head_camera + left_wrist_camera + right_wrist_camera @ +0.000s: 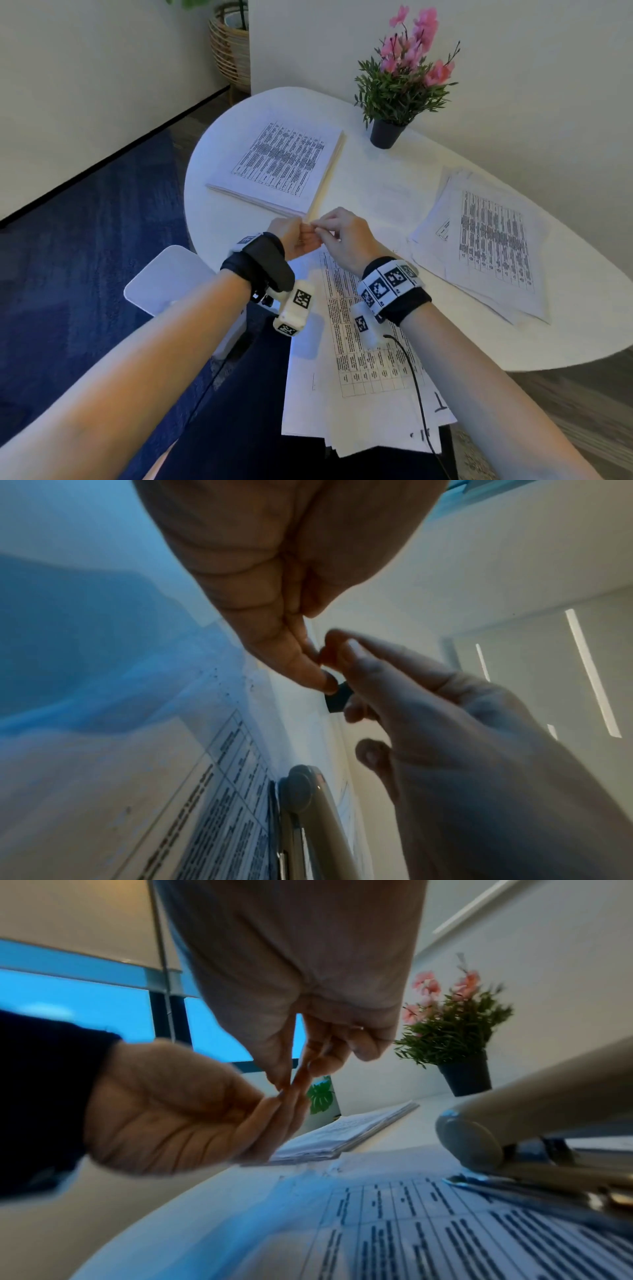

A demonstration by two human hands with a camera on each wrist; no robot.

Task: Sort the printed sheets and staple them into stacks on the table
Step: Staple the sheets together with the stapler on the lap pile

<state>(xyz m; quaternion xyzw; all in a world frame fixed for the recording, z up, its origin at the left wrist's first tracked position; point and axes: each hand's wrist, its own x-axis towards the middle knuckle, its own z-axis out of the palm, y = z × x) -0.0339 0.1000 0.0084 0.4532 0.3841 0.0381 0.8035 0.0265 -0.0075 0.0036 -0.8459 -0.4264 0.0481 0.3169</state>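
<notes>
My left hand (306, 229) and right hand (318, 227) meet fingertip to fingertip just above the table's near edge. Each pinches thumb against fingers around something too small to make out. The right wrist view shows my right hand (287, 1086) pinching at the tips of the left fingers (274, 1112). A beige stapler (479, 1139) (308, 799) lies on the printed sheets (359, 359) below the hands; the head view hides it. A neat stack of sheets (284, 161) lies at the far left, and a looser stack (489, 240) at the right.
A potted plant with pink flowers (385, 133) stands at the back of the white table (205, 222). A white chair (164, 284) is at the near left. The near sheets overhang the table onto my lap, and a black cable (414, 377) crosses them.
</notes>
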